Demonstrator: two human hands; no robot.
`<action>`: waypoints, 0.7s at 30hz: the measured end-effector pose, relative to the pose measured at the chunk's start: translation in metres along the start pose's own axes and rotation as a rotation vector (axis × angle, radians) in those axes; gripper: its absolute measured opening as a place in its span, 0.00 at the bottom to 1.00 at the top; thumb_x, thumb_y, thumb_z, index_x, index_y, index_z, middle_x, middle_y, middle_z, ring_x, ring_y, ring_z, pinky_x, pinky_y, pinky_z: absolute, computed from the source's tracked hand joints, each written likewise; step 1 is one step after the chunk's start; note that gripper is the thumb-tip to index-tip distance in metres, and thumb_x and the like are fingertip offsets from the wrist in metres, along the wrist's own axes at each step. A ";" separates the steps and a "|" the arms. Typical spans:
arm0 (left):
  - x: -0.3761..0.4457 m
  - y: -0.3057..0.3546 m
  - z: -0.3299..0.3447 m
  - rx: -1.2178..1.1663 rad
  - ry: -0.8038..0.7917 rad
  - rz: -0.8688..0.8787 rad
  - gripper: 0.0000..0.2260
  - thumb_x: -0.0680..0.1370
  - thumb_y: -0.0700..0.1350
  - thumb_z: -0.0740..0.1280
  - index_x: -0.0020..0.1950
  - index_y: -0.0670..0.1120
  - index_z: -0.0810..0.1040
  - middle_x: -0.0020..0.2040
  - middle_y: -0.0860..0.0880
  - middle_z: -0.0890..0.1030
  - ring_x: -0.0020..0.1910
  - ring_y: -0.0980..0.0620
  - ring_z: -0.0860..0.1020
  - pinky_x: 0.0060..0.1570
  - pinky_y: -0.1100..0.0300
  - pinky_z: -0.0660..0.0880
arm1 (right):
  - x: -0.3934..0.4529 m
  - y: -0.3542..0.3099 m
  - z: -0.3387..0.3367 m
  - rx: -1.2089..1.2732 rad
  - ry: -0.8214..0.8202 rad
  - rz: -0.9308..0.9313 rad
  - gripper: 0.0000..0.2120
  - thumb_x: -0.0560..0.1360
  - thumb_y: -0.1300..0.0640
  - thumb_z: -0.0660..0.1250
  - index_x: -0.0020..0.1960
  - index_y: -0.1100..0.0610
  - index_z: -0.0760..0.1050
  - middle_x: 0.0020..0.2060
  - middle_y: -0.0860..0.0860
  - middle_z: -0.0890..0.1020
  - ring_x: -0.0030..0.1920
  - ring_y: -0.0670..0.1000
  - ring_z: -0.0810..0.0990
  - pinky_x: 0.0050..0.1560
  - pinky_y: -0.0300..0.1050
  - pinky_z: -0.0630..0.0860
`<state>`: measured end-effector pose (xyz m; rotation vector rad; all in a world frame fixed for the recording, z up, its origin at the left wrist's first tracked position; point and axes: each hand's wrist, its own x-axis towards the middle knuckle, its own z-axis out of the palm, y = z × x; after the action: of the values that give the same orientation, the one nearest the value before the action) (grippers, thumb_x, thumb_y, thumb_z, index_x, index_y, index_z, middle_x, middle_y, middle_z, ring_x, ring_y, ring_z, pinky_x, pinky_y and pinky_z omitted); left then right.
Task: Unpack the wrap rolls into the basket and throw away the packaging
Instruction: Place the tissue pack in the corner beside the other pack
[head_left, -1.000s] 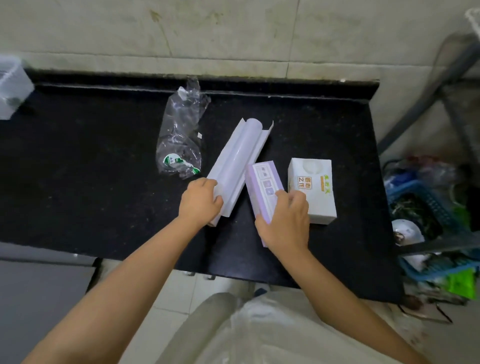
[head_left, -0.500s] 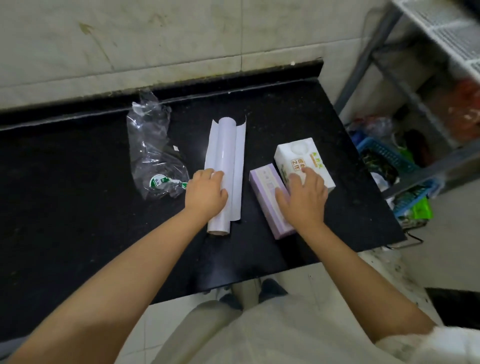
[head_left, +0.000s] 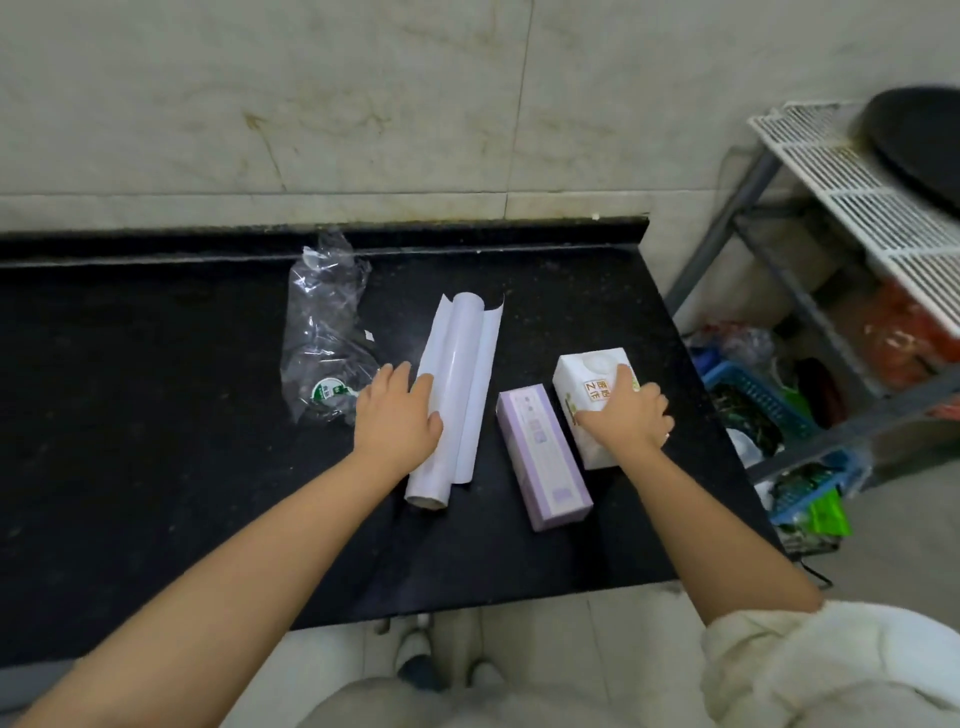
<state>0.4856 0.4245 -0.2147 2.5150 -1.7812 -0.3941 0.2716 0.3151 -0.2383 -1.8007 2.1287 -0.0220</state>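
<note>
A white wrap roll (head_left: 457, 364) lies on the black counter (head_left: 156, 415) in its unfolded paper sleeve (head_left: 488, 348). My left hand (head_left: 397, 415) lies palm down on the roll's near left side with its fingers spread. To the right lies a long purple box (head_left: 543, 457), free of both hands. Right of that stands a white box (head_left: 584, 379) with green and orange print. My right hand (head_left: 626, 410) is clasped over its near top, thumb on the left face.
A crumpled clear plastic bag (head_left: 324, 338) with a green label lies left of the roll. Off the counter's right end stands a metal rack (head_left: 857, 171) with a black pan (head_left: 919, 145) on top. A blue basket (head_left: 748, 389) of clutter sits lower down.
My right hand left the purple box and moved right onto the white box. My left hand stayed on the roll and flattened. The view swung to the right.
</note>
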 end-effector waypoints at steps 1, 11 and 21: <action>-0.002 0.002 -0.001 0.000 0.019 -0.020 0.23 0.79 0.48 0.58 0.73 0.44 0.62 0.76 0.42 0.58 0.76 0.42 0.53 0.72 0.47 0.56 | 0.000 0.002 -0.006 0.010 0.015 -0.010 0.39 0.66 0.45 0.71 0.70 0.51 0.56 0.63 0.62 0.68 0.64 0.62 0.66 0.64 0.57 0.65; -0.049 -0.035 -0.001 -0.066 0.096 -0.307 0.22 0.78 0.49 0.60 0.71 0.46 0.65 0.75 0.44 0.61 0.75 0.45 0.56 0.71 0.48 0.59 | -0.041 -0.079 -0.062 0.300 0.143 -0.454 0.35 0.65 0.49 0.73 0.67 0.55 0.62 0.59 0.62 0.72 0.60 0.62 0.70 0.57 0.57 0.71; -0.197 -0.210 -0.035 -0.036 0.161 -0.850 0.19 0.77 0.47 0.60 0.67 0.43 0.69 0.70 0.42 0.68 0.72 0.42 0.61 0.68 0.47 0.63 | -0.223 -0.249 0.028 0.155 -0.160 -1.080 0.34 0.62 0.49 0.73 0.64 0.56 0.63 0.54 0.60 0.77 0.55 0.63 0.75 0.52 0.54 0.74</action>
<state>0.6266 0.6762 -0.1803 3.0371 -0.5676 -0.2148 0.5458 0.4874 -0.1487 -2.4914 0.8171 -0.2830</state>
